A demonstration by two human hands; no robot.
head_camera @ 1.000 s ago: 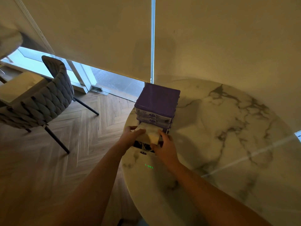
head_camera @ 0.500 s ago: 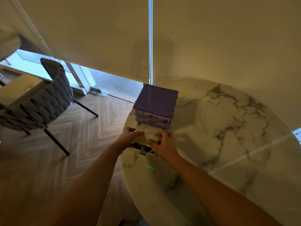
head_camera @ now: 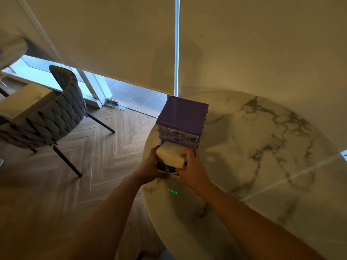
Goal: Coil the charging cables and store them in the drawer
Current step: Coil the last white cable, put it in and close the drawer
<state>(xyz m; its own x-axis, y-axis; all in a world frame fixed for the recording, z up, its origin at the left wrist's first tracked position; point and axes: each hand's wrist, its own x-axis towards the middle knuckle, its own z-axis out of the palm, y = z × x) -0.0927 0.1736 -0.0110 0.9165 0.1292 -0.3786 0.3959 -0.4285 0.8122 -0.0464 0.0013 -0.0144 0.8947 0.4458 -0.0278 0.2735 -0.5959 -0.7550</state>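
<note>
Head view.

Item 1: purple drawer unit (head_camera: 183, 115), small, with a purple top and clear-fronted drawers stacked one above another. It stands at the left edge of a round marble bench (head_camera: 262, 147). No label on it can be read.

Item 2: bottom drawer (head_camera: 170, 156), pulled out toward the viewer, pale and lit on its upper face. White charging cables (head_camera: 171, 170) show beneath its front edge, between the two hands; whether they lie inside the drawer or under it cannot be told.

Item 3: left hand (head_camera: 150, 168), fingers curled round the drawer's left side, gripping it.

Item 4: right hand (head_camera: 191, 167), fingers curled round the drawer's right front corner, gripping it. The hands are apart, one at each side of the drawer.

Item 5: green glowing marks (head_camera: 172, 191) on the bench just in front of the hands; too blurred to read.

Item 6: grey woven chair (head_camera: 54, 121) on herringbone wood floor (head_camera: 93, 156), left of the bench. Beige roller blinds (head_camera: 112, 44) hang behind.
</note>
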